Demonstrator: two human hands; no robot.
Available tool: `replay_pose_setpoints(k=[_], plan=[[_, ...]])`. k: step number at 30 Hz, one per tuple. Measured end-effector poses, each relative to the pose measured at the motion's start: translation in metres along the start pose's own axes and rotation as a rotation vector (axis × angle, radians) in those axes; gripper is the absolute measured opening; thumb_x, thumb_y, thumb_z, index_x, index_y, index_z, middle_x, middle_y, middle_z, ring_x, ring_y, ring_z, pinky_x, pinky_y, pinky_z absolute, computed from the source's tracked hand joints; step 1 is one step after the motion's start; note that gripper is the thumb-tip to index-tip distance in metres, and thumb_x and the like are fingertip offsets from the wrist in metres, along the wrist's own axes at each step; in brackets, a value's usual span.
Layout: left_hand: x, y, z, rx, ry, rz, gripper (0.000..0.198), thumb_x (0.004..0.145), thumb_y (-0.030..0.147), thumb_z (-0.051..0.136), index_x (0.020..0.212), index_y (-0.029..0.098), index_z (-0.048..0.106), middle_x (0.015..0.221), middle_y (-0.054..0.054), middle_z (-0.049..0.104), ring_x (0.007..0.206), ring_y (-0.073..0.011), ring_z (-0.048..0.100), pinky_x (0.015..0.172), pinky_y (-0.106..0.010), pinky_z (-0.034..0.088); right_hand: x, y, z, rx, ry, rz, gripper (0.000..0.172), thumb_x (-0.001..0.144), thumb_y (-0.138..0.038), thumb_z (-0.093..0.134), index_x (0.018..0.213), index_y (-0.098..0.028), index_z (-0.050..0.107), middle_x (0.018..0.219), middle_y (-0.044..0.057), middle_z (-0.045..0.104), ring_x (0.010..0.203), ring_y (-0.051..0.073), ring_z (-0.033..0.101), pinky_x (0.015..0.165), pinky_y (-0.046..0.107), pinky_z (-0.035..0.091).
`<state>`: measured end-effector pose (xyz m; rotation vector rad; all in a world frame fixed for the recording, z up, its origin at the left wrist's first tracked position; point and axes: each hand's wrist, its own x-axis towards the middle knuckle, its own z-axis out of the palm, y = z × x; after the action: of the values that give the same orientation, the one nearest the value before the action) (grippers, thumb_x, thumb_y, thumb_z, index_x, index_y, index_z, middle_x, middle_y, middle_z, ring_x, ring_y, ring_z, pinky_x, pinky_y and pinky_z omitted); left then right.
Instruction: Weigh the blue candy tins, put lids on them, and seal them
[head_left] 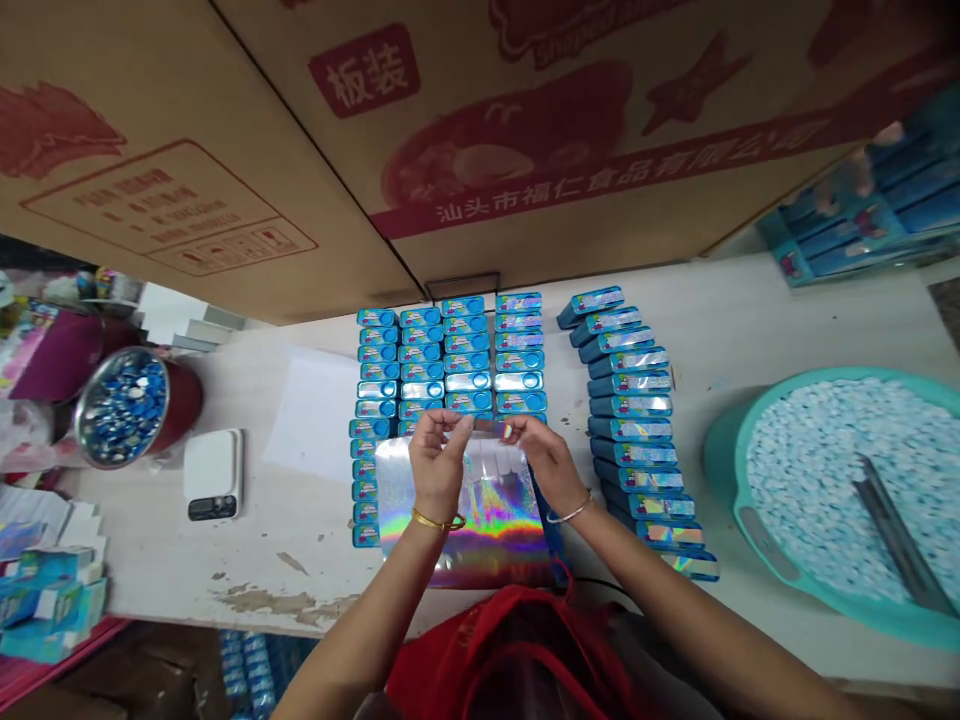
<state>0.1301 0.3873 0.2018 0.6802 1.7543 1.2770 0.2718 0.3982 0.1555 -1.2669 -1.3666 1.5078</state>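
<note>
Rainbow foil sheet (pixel 465 520) being pinched at its top edge by the left hand (pixel 439 460) and right hand (pixel 551 462), apparently for tautness, just beside rows of blue tins (pixel 450 360) on a table (pixel 300 570).

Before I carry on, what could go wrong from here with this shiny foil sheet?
The holographic foil sheet, pinched along its top edge by your left hand and right hand, might crease or tear there. It also sits very close to the tightly packed blue tins, so if it slips, it could knock them out of line.
</note>
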Motion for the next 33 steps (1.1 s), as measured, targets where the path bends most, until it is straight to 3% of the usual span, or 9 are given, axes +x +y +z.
replay_pose_setpoints(k=[3, 6, 11, 15, 20, 24, 28, 33], plan=[[0.018, -0.013, 0.02, -0.119, -0.039, -0.083, 0.026, 0.068, 0.035, 0.073, 0.073, 0.018, 0.055, 0.071, 0.002, 0.058, 0.068, -0.0103, 0.055, 0.072, -0.026, 0.044, 0.008, -0.007, -0.005, 0.045, 0.088, 0.067, 0.031, 0.089, -0.046, 0.05, 0.074, -0.02, 0.055, 0.068, 0.0, 0.055, 0.066, 0.015, 0.052, 0.064, 0.026, 0.042], [0.036, -0.027, 0.04, -0.075, -0.07, -0.021, 0.021, 0.07, 0.034, 0.071, 0.071, 0.018, 0.057, 0.069, 0.002, 0.057, 0.067, -0.0106, 0.054, 0.07, -0.025, 0.044, 0.031, 0.0, -0.021, -0.006, 0.154, 0.058, 0.032, 0.089, -0.044, 0.048, 0.068, -0.02, 0.052, 0.063, -0.002, 0.049, 0.061, 0.013, 0.046, 0.06, 0.025, 0.038], [0.071, -0.043, 0.076, 0.19, -0.012, 0.271, 0.01, 0.075, 0.027, 0.065, 0.07, 0.019, 0.061, 0.075, -0.001, 0.057, 0.077, -0.0148, 0.054, 0.078, -0.029, 0.043, 0.077, 0.02, -0.055, -0.254, 0.174, 0.004, 0.031, 0.088, -0.043, 0.048, 0.067, -0.019, 0.052, 0.057, -0.004, 0.043, 0.055, 0.012, 0.039, 0.054, 0.024, 0.031], [0.084, -0.049, 0.097, 0.491, 0.071, 0.302, 0.008, 0.076, 0.024, 0.066, 0.07, 0.02, 0.063, 0.086, -0.003, 0.059, 0.09, -0.0193, 0.053, 0.087, -0.036, 0.037, 0.098, 0.032, -0.067, -0.426, 0.197, -0.023, 0.03, 0.087, -0.039, 0.046, 0.065, -0.019, 0.051, 0.055, -0.003, 0.045, 0.053, 0.012, 0.039, 0.053, 0.025, 0.029], [0.085, -0.054, 0.108, 0.753, 0.085, 0.32, 0.007, 0.08, 0.027, 0.063, 0.076, 0.022, 0.064, 0.097, -0.005, 0.058, 0.096, -0.0231, 0.051, 0.084, -0.038, 0.032, 0.11, 0.043, -0.073, -0.596, 0.191, -0.086, 0.027, 0.087, -0.034, 0.044, 0.066, -0.02, 0.053, 0.061, 0.002, 0.053, 0.061, 0.016, 0.048, 0.059, 0.027, 0.033], [0.087, -0.053, 0.112, 0.852, 0.09, 0.306, 0.01, 0.078, 0.026, 0.062, 0.088, 0.022, 0.06, 0.103, -0.007, 0.056, 0.102, -0.0268, 0.049, 0.084, -0.04, 0.033, 0.113, 0.058, -0.072, -0.584, 0.196, -0.022, 0.023, 0.086, -0.035, 0.047, 0.073, -0.019, 0.059, 0.064, 0.003, 0.057, 0.061, 0.017, 0.05, 0.059, 0.028, 0.036], [0.089, -0.048, 0.112, 0.844, 0.145, 0.23, 0.037, 0.072, 0.025, 0.064, 0.106, 0.021, 0.049, 0.11, -0.009, 0.054, 0.109, -0.029, 0.048, 0.087, -0.042, 0.034, 0.103, 0.072, -0.062, -0.41, 0.304, -0.011, 0.028, 0.085, -0.034, 0.049, 0.101, -0.016, 0.063, 0.07, 0.002, 0.059, 0.058, 0.016, 0.051, 0.057, 0.027, 0.041], [0.091, -0.046, 0.114, 0.767, 0.138, 0.174, 0.037, 0.071, 0.018, 0.062, 0.105, 0.021, 0.048, 0.103, -0.008, 0.057, 0.104, -0.0287, 0.051, 0.088, -0.045, 0.034, 0.085, 0.084, -0.054, -0.377, 0.197, -0.1, 0.037, 0.089, -0.026, 0.039, 0.113, -0.017, 0.066, 0.079, 0.005, 0.06, 0.072, 0.018, 0.057, 0.069, 0.031, 0.047]])
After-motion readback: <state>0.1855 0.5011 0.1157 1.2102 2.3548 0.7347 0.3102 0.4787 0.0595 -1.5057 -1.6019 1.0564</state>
